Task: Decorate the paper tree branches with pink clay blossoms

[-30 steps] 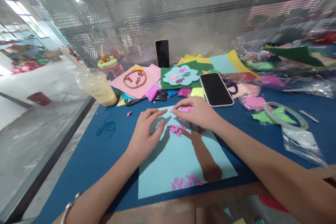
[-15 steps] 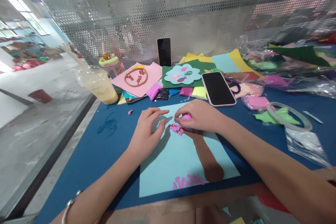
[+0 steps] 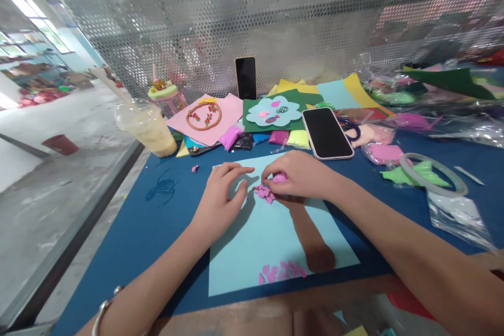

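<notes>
A light blue sheet (image 3: 244, 252) lies on a dark blue table (image 3: 129, 241), with 2 bare hands over its upper half, well apart from each other. On the sheet's right side is a brown tree shape (image 3: 311, 236), its branches partly hidden by the right hand (image 3: 297, 174). That hand keeps 1 pink clay lump (image 3: 280, 178) tucked in its bent fingers; its fingertips point down beside a cluster of pink bits (image 3: 264, 194) on the sheet's upper part. Whether they pinch a small piece, I cannot tell. The left hand (image 3: 222, 192), over the sheet's upper left, has its thumb and index finger spread, with nothing visible between them. More pink scraps (image 3: 281, 272) lie along the sheet's bottom edge. Beyond the sheet's top edge are a dark-screened phone (image 3: 328, 134) and coloured packets; left of them, a plastic drink cup (image 3: 155, 134).
</notes>
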`<state>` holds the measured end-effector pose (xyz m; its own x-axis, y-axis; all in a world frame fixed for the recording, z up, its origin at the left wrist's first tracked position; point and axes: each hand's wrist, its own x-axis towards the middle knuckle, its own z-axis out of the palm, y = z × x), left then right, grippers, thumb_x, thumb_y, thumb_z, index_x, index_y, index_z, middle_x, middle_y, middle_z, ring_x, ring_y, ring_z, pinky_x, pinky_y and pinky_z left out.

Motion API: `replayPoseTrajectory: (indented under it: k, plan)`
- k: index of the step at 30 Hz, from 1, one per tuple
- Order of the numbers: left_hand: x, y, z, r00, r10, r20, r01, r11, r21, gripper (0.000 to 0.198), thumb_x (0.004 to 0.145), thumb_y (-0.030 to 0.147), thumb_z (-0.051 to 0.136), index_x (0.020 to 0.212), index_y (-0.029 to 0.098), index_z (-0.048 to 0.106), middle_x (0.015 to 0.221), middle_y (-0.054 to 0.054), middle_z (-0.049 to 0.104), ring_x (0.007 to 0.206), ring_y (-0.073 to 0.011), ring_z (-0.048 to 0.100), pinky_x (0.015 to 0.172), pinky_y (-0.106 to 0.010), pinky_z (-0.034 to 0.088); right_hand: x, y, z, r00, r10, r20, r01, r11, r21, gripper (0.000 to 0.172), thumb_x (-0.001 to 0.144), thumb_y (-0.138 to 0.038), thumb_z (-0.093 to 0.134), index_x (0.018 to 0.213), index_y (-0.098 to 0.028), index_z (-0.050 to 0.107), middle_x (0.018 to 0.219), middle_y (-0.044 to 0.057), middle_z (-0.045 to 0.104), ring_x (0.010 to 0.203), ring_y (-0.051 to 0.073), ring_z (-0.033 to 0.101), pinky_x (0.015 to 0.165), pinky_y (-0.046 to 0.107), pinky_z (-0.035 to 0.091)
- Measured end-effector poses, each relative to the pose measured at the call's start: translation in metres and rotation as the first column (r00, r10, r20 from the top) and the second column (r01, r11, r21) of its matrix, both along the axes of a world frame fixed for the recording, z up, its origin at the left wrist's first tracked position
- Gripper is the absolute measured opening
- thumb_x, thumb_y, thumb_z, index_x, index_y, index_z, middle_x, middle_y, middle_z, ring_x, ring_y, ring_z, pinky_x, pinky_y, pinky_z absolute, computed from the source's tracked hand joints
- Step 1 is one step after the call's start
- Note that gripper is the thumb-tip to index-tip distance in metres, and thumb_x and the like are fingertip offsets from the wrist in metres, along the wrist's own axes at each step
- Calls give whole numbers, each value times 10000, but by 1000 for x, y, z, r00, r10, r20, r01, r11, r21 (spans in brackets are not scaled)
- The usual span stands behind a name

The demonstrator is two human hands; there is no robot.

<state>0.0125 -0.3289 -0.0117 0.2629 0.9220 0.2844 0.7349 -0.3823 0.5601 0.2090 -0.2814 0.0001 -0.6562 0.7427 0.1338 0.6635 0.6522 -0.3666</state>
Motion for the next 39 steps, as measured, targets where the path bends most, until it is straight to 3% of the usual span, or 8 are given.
replayPoseTrajectory:
  k: [9,26,39]
  plan:
    - [1,0,0,1000,2,-3,-2,1000,-4,275,873,199,441,1069,235,631,1048,-49,589,1008,-220,518,930,-411,367,-4,-3,0,998,51,-23,-52,998,-36,169,768,-224,566,752,-241,734,705,11,713,685,165,616,629,243,371]
    - [1,0,0,1000,-7,4,7,1000,-15,273,870,190,447,1070,223,629,1040,-54,588,1003,-218,514,918,-400,372,-6,-5,1,994,95,47,-98,994,53,157,795,-239,568,731,-220,710,672,3,683,656,163,583,582,260,319]
    - [0,1,-1,1000,3,1,-3,1000,-13,290,868,193,450,1095,213,630,1038,-49,590,1006,-215,512,929,-404,364,-8,-2,-8,992,124,2,-123,981,152,168,850,-253,549,839,-218,712,799,-1,696,727,173,608,713,300,344]
